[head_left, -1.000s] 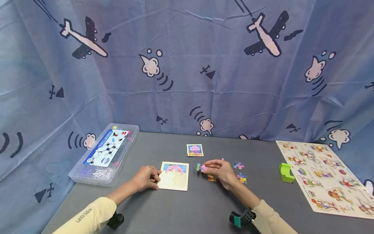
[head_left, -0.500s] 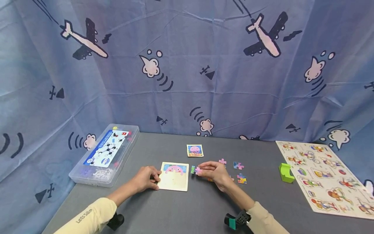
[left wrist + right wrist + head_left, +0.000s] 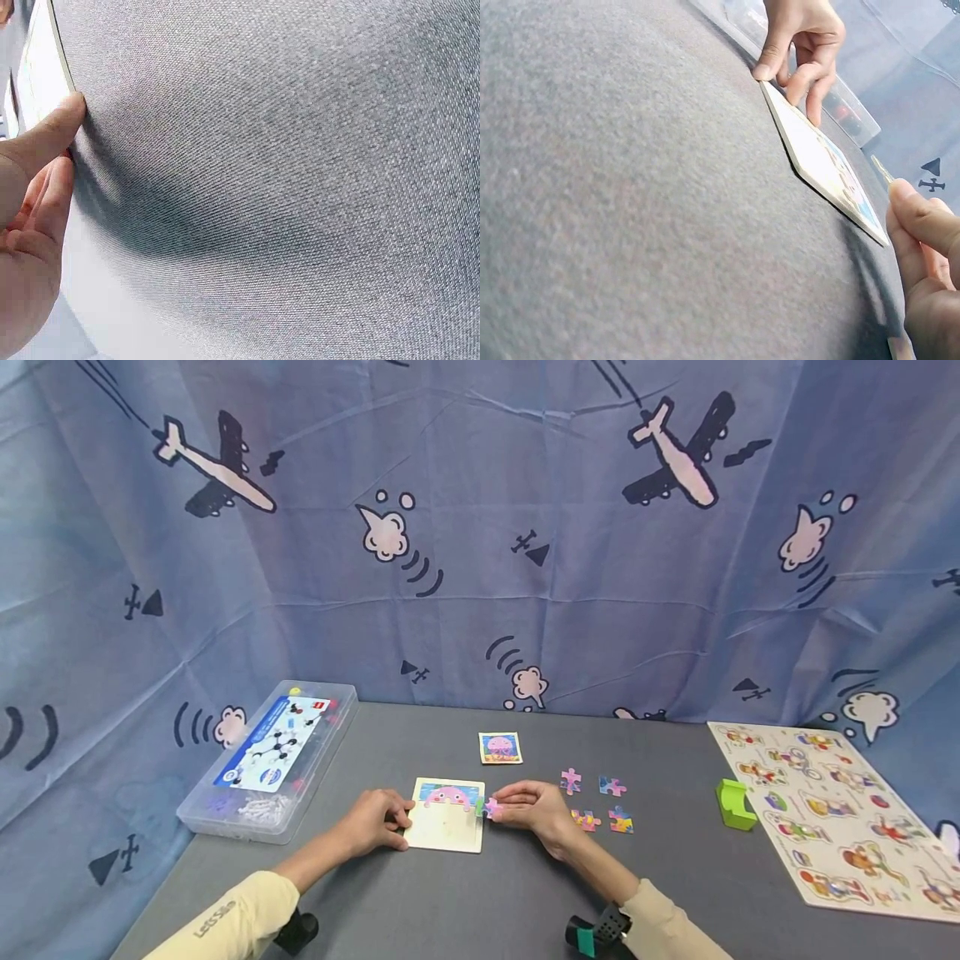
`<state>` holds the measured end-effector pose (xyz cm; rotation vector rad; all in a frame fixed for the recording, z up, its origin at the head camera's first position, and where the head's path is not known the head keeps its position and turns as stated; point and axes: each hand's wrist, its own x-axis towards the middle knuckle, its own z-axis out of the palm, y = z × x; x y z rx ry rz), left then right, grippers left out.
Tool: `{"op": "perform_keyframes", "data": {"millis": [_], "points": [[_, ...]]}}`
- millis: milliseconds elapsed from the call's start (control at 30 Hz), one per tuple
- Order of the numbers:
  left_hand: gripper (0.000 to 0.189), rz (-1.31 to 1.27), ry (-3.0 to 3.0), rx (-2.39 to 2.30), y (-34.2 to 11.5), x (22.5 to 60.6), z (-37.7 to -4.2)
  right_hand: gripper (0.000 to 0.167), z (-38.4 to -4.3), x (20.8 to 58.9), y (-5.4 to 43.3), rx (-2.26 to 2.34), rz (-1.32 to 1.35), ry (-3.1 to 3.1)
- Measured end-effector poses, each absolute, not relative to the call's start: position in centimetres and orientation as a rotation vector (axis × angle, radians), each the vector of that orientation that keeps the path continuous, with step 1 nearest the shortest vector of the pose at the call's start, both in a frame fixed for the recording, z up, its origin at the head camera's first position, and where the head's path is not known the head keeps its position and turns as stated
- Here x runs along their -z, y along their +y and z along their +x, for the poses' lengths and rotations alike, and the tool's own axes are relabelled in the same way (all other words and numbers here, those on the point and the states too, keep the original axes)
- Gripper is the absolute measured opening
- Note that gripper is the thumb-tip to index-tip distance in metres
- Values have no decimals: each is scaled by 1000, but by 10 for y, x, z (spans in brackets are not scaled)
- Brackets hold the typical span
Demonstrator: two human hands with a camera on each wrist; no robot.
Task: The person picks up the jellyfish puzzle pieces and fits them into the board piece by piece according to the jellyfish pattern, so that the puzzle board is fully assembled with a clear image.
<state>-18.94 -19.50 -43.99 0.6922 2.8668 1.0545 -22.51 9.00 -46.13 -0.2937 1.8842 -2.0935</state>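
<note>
A square wooden puzzle board (image 3: 444,833) lies on the grey table, with a pink creature and blue along its top strip and bare wood below. At its left edge rests my left hand (image 3: 375,820); the thumb (image 3: 66,112) touches the near corner and other fingers touch further along that edge. My right hand (image 3: 537,814) pinches a pink and green jigsaw piece (image 3: 492,808) at the board's right edge. In the right wrist view this piece (image 3: 881,169) is seen edge-on, raised above the board (image 3: 810,161). Whether it touches the board is unclear.
Several loose jigsaw pieces (image 3: 585,820) lie right of my right hand. Behind the board is a small picture card (image 3: 500,748). A clear plastic case (image 3: 273,752) stands at left. A green block (image 3: 735,803) and a large picture board (image 3: 847,818) are at right.
My right hand has moved left with the jigsaw piece, from among the loose pieces to the board's right edge. More loose pieces now show behind it. The left hand stays in place.
</note>
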Motion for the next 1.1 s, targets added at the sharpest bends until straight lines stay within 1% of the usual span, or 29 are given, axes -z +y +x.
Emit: {"op": "perform_keyframes", "data": {"millis": [500,700,1100], "points": [[19,654,2848,-1080,-195,437,-186,34,-221,467,66,2069,-377,1870],[20,695,2852,-1074,-195,435,-185,34,-219,465,57,2072,-411,1886],[18,683,2868,-1055,-195,434,-186,29,-215,465,34,2053,-455,2042]]}}
